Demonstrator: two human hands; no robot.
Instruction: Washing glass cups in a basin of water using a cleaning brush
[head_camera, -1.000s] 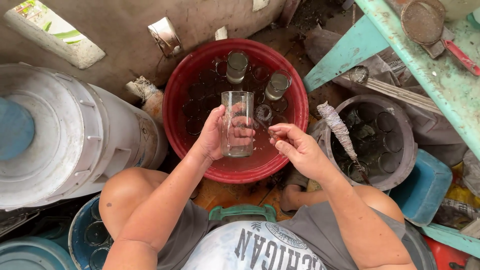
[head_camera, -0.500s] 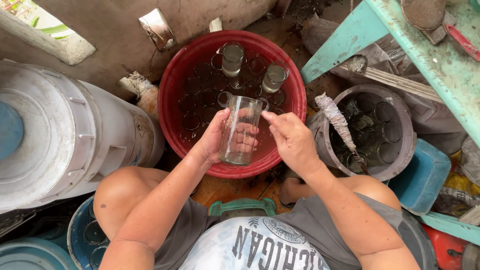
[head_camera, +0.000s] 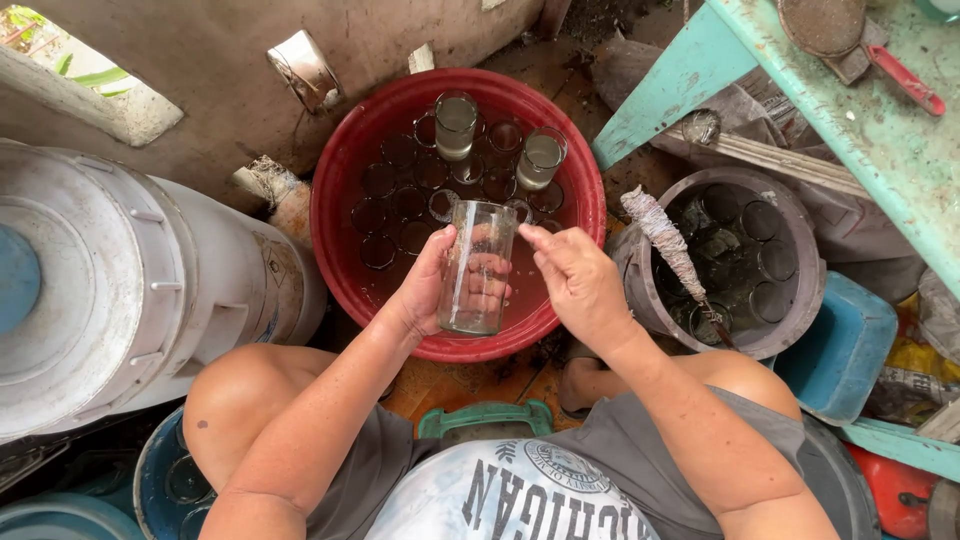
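Over the red basin, left hand wraps fingers round a clear glass, right hand fingertips pinched at its rim: rim cleaning underway, needing steady grip.

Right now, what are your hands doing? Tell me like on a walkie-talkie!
Left hand gripping clear glass. Right hand fingertips at its rim. Red basin of glasses underneath. Nothing blocking.

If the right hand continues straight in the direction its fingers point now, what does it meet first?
Most likely the rim of the clear glass, which the left hand holds over the red basin. The right hand points its fingers left toward that rim; whether they already touch is unclear.
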